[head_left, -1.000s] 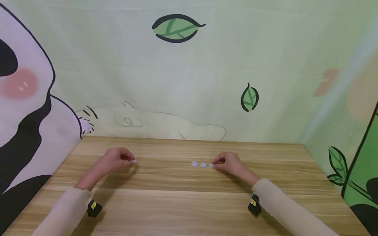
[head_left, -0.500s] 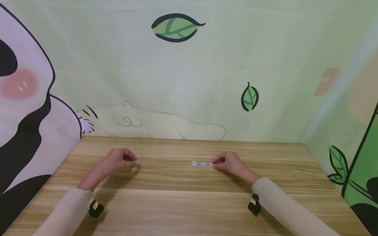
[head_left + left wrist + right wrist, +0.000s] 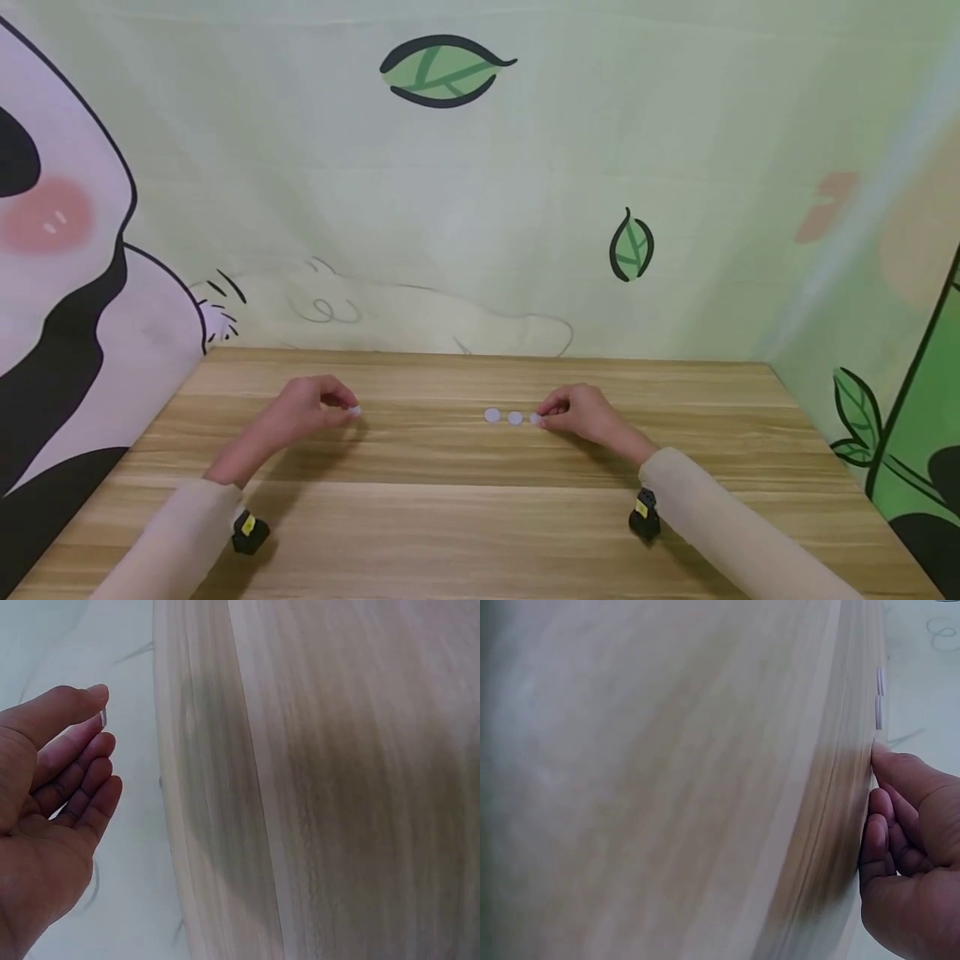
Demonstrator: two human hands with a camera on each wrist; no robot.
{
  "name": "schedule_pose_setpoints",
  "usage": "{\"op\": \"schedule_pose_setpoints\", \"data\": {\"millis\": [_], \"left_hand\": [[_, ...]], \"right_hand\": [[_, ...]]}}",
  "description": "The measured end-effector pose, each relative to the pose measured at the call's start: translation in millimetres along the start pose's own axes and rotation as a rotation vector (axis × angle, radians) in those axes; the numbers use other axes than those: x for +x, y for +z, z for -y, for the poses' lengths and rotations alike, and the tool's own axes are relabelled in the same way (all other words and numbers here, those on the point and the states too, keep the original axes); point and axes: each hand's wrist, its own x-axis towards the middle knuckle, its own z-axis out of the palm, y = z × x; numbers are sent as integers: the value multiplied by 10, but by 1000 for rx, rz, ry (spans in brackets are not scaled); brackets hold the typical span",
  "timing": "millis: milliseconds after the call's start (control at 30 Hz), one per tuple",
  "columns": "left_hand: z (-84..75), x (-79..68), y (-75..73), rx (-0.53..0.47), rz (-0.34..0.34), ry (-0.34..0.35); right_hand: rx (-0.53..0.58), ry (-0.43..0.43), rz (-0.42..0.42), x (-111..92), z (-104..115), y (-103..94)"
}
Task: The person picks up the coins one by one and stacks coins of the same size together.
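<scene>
In the head view my left hand [image 3: 311, 406] pinches a small white disc [image 3: 356, 411] between thumb and fingertip, held above the table with its shadow below. The left wrist view catches that disc [image 3: 104, 718] edge-on at the thumb tip, the other fingers loosely curled. To the right, two flat white discs [image 3: 492, 415] lie side by side on the wood. A third white disc [image 3: 535, 419] ends their row, its right edge pinched by my right hand [image 3: 585, 414] down at the tabletop. Seen low from the right wrist, the lying discs [image 3: 879, 712] appear just beyond my thumb.
The wooden table [image 3: 480, 533] has a seam running across it and ends at a printed cloth backdrop [image 3: 480, 183] with leaves and a panda. Black wrist cameras [image 3: 250, 532] hang under both beige sleeves [image 3: 738, 517].
My left hand has drifted a little to the right with its disc, toward the row. My right hand and the discs beside it have stayed in place.
</scene>
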Motion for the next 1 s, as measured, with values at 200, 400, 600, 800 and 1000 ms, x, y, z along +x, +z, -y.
{"op": "schedule_pose_setpoints", "data": {"millis": [200,400,600,800,1000], "left_hand": [[-45,16,13,-3,-29,60],[-91,32,44,-12,-19,79],[-139,58,87,-17,-22,116],[-209,88,147,-24,-17,134],[-304,123,188,-38,-10,150]], "right_hand": [[-1,-5,4,17,16,-23],[3,5,11,25,15,-18],[1,20,13,21,9,-12],[13,28,20,7,17,-5],[27,35,26,11,45,-9]]}}
